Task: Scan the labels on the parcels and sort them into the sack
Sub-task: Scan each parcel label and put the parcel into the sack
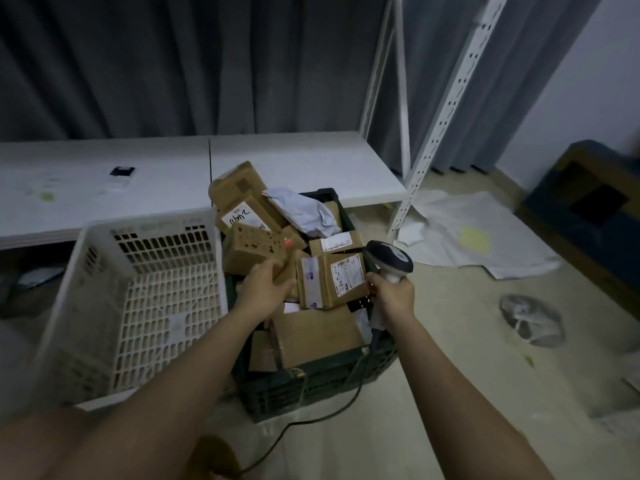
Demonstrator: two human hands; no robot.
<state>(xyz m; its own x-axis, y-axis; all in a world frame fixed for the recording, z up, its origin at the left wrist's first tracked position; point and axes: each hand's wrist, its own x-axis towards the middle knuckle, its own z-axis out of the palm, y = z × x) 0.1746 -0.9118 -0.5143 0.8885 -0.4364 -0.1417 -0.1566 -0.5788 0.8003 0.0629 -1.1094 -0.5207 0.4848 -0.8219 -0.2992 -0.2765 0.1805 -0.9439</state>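
Observation:
A dark green crate (311, 379) on the floor is heaped with cardboard parcels and one grey plastic mailer (304, 213). My left hand (266, 289) grips a small brown parcel (285, 268) at the middle of the heap. Beside it lies a box with a white label (332, 282) facing up. My right hand (393, 299) holds the handle of a white and dark barcode scanner (389, 259), its head just right of that labelled box. The scanner's black cable (332, 407) trails over the crate's front to the floor.
A white slotted basket (138, 306) stands left of the crate, against it. Behind both runs a low white shelf (173, 174) with a small dark device (122, 172). A white metal rack post (446, 116) rises at the right, with white sacking (485, 237) spread on the floor beyond it.

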